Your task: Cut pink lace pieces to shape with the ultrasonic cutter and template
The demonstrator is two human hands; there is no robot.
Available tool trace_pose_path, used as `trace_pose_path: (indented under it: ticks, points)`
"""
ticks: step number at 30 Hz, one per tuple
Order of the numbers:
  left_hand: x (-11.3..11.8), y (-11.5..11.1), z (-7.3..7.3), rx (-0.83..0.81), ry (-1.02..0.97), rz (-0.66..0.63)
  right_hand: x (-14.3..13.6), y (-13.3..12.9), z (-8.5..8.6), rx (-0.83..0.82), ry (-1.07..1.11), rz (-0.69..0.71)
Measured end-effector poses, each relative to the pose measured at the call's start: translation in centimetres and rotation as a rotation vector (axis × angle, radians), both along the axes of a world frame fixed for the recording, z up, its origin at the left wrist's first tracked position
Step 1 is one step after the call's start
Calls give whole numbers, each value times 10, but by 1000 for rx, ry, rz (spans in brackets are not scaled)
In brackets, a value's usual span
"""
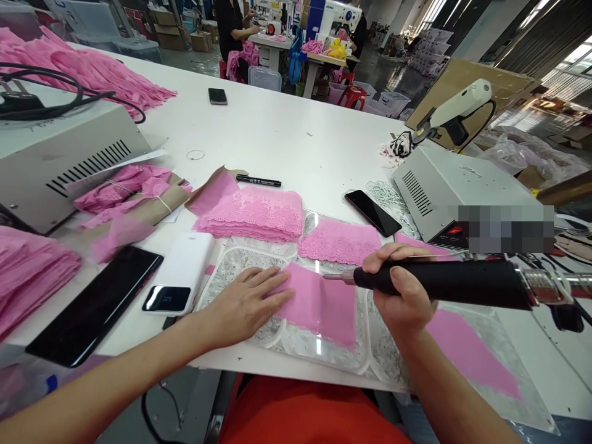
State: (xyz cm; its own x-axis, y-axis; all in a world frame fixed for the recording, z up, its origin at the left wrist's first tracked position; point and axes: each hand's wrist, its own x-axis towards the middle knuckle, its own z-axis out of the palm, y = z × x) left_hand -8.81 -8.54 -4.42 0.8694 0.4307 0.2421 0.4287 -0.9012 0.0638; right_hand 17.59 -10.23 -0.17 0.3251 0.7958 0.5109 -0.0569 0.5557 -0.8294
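Note:
My left hand (256,299) lies flat with its fingers stretched over the left edge of a pink fabric piece (330,308). That piece rests on a clear plastic board (296,364). My right hand (407,296) is wrapped round the black grip of a handheld ultrasonic welder (444,282). The slim metal tip points left and sits at the upper part of the fabric; whether it touches cannot be made out. Just behind is a pink lace piece (342,242), beside a stack of pink lace pieces (250,213). Another pink piece (474,354) lies to the right, partly behind my forearm.
A grey vented box (462,179) stands at right, another box (69,160) at left. Around the board are a phone (374,213), a marker (258,180), a white power bank (178,271) and a dark glossy slab (95,305). Two people sit at sewing machines behind the table (277,142).

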Motion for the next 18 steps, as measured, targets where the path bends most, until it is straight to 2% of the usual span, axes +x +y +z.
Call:
trace_pose_path:
  ticks: [7,18]
  points:
    - [1,-1,-1,-7,-20,-2,-17,12,0,8,-7,11]
    - [1,-2,-1,-21,-44,5,-17,13,-1,-10,13,38]
